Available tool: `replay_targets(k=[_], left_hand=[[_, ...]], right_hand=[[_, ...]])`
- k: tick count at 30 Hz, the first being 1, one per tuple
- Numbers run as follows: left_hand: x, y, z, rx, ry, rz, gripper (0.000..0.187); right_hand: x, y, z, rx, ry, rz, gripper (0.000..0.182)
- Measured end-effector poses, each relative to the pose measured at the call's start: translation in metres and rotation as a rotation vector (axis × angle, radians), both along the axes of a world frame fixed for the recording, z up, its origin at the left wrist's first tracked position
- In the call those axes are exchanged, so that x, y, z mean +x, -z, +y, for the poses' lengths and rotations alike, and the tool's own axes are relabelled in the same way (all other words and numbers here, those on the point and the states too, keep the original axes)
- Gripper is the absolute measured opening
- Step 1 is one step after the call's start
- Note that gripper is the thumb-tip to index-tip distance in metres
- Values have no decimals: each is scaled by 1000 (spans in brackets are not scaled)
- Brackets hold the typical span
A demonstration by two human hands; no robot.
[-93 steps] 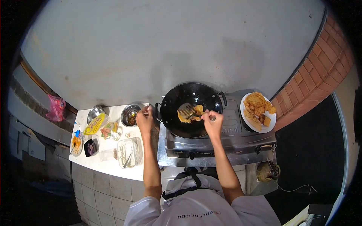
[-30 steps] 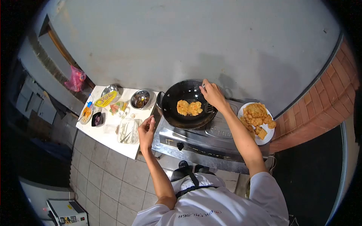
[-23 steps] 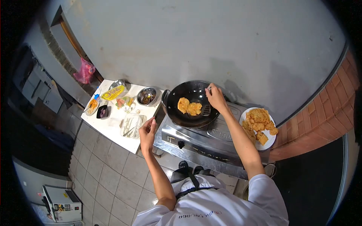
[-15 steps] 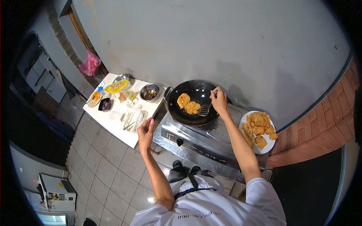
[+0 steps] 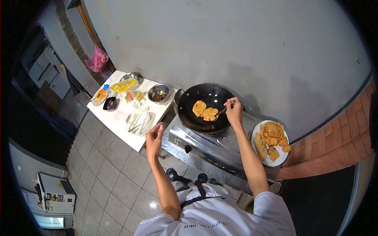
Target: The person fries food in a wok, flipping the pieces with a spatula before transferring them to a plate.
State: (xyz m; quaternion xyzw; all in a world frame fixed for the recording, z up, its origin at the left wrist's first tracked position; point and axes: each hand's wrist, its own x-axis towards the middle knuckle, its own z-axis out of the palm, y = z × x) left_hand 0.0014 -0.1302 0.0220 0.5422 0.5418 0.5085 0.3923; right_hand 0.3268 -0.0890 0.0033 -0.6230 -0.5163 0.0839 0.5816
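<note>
A black wok [image 5: 197, 91] sits on the steel gas stove [image 5: 183, 135]. Two golden fritters lie side by side in it, one on the left [image 5: 199, 108] and one on the right [image 5: 210, 114]. My right hand [image 5: 234, 110] grips the handle of a spatula [image 5: 221, 112] at the wok's right rim, its blade end against the right fritter and partly hidden. My left hand [image 5: 154, 137] hangs between the white table and the stove, thumb and fingers apart, holding nothing.
A white plate [image 5: 280, 160] of fried pieces stands right of the stove. On the white table [image 5: 118, 128] are a metal bowl [image 5: 159, 93], a clear container [image 5: 139, 122], a black dish [image 5: 110, 104] and a yellow-labelled pack [image 5: 124, 85]. A wall rises behind.
The spatula has turned and met the right fritter. Both fritters have shifted right in the wok. My right hand has tilted and moved slightly down; the whole view has shifted a little.
</note>
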Motion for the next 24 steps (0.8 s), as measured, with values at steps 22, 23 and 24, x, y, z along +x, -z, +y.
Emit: replay_targets(k=[22, 23, 24], left_hand=[[4, 10, 11, -35, 19, -34, 30], [4, 9, 11, -33, 19, -36, 30], [4, 9, 11, -32, 21, -32, 30]], right_hand=[[37, -1, -36, 37, -40, 178, 12], [39, -2, -36, 19, -56, 194, 12], [40, -4, -36, 0, -74, 210, 12]])
